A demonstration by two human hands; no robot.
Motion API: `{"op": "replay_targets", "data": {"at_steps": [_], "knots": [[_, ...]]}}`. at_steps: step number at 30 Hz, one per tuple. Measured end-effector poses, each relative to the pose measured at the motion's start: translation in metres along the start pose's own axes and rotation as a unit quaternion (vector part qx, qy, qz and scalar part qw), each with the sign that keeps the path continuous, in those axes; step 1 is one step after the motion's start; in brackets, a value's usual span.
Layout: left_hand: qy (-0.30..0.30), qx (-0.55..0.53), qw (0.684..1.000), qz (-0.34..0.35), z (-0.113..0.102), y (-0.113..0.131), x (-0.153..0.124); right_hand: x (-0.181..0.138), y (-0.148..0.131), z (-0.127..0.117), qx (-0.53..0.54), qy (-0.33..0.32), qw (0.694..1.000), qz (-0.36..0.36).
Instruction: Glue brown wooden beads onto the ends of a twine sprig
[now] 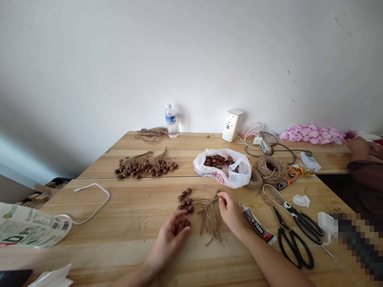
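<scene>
My left hand [168, 235] is curled round several round brown nuts, one of them [187, 223] showing at the fingertips. Just beyond it, more loose brown nuts [184, 196] lie in a small cluster on the table. Between my hands a bundle of twine strands [209, 211] spreads flat, its knotted end toward the upper right. At that end my right hand [229, 208] pinches the twine between thumb and fingers. Strands on the left reach toward the loose nuts; whether any are attached there I cannot tell.
Finished-looking nut bunches on twine [146, 165] lie back left. A plastic bag of nuts [221, 165], twine rolls [271, 168], a glue tube [259, 225], scissors [295, 243] and pliers [289, 179] sit at right. A bottle [171, 121] stands behind. A person's hand [357, 147] shows far right.
</scene>
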State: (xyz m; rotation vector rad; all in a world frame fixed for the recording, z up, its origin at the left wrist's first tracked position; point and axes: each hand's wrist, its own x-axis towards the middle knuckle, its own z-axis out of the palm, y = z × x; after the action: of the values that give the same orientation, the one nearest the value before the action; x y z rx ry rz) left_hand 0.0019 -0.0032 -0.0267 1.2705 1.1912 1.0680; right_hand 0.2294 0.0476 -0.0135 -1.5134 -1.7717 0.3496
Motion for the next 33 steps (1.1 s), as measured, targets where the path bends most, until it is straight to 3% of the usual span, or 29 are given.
{"op": "replay_targets", "data": {"at_steps": [8, 17, 33], "knots": [[0.0, 0.006, 1.0, 0.009, 0.0004, 0.0009, -0.0019, -0.0002, 0.0003, 0.0021, -0.076, -0.076, 0.988, -0.113], [-0.014, 0.011, 1.0, 0.019, -0.0003, -0.0015, -0.0017, -0.0003, -0.0027, 0.0004, -0.089, -0.086, 0.986, -0.114], [0.004, -0.001, 1.0, 0.012, 0.0004, -0.0023, -0.0017, -0.0023, 0.003, 0.0043, -0.024, -0.035, 0.994, -0.101]]}}
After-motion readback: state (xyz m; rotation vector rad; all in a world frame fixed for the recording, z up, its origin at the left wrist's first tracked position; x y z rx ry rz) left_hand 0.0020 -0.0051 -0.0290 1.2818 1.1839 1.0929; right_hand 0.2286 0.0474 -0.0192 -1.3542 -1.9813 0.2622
